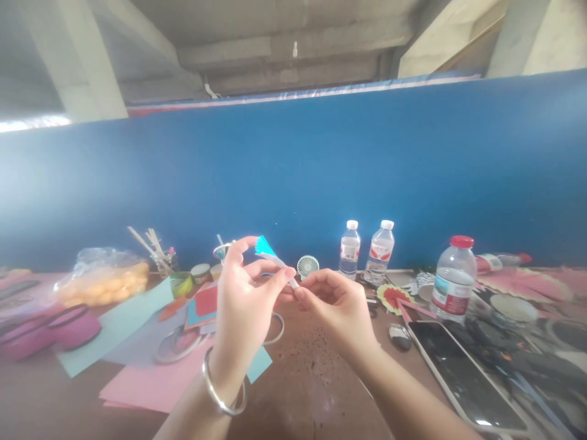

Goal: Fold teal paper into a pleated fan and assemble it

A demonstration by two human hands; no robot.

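A thin white stick point(292, 282) with a bright blue fringed paper tip point(264, 246) is held up over the table, tilted to the upper left. My left hand point(250, 293), with a silver bangle at its wrist, pinches the stick between thumb and fingers. At the stick's lower end my right hand point(342, 305) closes its thumb and forefinger. Behind the hands stands a small white fan point(307, 266). Below my left hand lie a light blue paper piece point(259, 365) and a roll of tape point(276, 329).
To the left lie pink paper sheets point(137, 386), a pale green sheet point(117, 324) and a bag of yellow items point(103, 281). Water bottles point(380, 252), a red-capped bottle point(454, 281), a red-and-yellow paper flower point(395, 297) and a phone point(465, 370) occupy the right. A blue partition point(293, 165) rises behind.
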